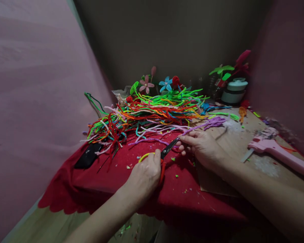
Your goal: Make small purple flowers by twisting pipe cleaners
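Where pinkish panels (40, 84) slant in on either side and a dark grey wall (167, 33) closes the back, a low table wears a red cloth (111, 179) with a scalloped hem, above a pale wood-look floor (45, 222). On the right a flat brown board (212, 182) covers part of it, smeared with whitish patches and bearing a smooth pink glue gun (278, 152); a black phone (88, 156) lies near the left edge, and coloured scraps dot the red. A tangled heap of fuzzy stems (157, 111) spreads along the back — green, orange, red, white and pink, thin and bendy — with a pink flower (146, 84) and a blue flower (166, 83) standing behind, and a pale lidded jar (234, 96) at the far right. In front of the heap, the left hand (147, 171) has its fingers closed around the yellow and orange handles of the scissors (170, 148), whose dark blades point to the right hand's fingertips. The right hand (202, 145) pinches a purple piece (215, 123) between thumb and fingers: a slim, fuzzy stalk, bunched into a thick, knobbly head that lies over the board. Whether the blades touch it, I cannot tell.
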Demonstrator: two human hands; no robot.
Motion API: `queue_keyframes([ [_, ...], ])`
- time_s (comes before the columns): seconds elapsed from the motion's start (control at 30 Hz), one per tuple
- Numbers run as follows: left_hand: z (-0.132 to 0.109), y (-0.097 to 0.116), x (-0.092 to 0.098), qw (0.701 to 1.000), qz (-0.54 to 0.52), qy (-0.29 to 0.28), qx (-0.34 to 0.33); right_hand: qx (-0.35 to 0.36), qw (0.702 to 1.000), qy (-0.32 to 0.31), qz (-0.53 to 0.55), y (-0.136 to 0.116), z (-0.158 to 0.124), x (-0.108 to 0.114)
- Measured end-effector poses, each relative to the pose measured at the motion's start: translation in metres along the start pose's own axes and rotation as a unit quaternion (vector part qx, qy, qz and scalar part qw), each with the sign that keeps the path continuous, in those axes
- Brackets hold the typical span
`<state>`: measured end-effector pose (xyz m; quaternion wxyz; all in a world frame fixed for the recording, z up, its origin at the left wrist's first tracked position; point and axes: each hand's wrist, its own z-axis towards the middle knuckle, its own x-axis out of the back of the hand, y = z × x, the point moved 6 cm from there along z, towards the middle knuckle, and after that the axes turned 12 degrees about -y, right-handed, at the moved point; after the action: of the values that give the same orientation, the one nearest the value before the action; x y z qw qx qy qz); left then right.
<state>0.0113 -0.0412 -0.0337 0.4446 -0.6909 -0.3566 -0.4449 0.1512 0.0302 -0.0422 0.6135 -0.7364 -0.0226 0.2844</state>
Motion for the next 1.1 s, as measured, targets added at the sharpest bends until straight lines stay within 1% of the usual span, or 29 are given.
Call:
queue_keyframes([
  [0.1, 0.001, 0.000, -0.001, 1.000, 0.013, -0.006, 0.003, 0.003, 1.000, -0.004, 0.004, 0.000, 0.000, -0.001],
  [0.23, 0.002, 0.001, -0.002, 0.999, 0.038, 0.004, -0.002, -0.003, 1.000, -0.012, 0.021, 0.000, 0.000, -0.002],
  [0.37, 0.004, 0.002, -0.003, 0.999, 0.050, 0.008, 0.003, -0.005, 1.000, 0.002, 0.022, 0.000, 0.000, 0.000],
  [0.6, 0.007, 0.004, 0.000, 0.997, 0.068, 0.037, 0.021, 0.016, 1.000, -0.009, 0.021, 0.002, 0.001, 0.001],
  [0.73, 0.007, 0.007, 0.000, 0.998, 0.049, 0.043, 0.014, 0.022, 1.000, 0.006, 0.018, 0.003, 0.001, 0.001],
  [0.87, 0.009, 0.009, 0.001, 0.999, 0.000, 0.022, 0.030, 0.051, 0.999, 0.016, 0.006, -0.001, 0.000, 0.001],
  [0.93, 0.010, 0.009, 0.002, 0.999, -0.005, 0.017, 0.034, 0.060, 0.998, 0.021, 0.000, -0.002, 0.000, 0.002],
  [1.1, 0.011, 0.009, 0.006, 0.996, 0.041, 0.057, 0.047, 0.051, 0.999, 0.017, -0.007, -0.001, 0.001, 0.004],
])
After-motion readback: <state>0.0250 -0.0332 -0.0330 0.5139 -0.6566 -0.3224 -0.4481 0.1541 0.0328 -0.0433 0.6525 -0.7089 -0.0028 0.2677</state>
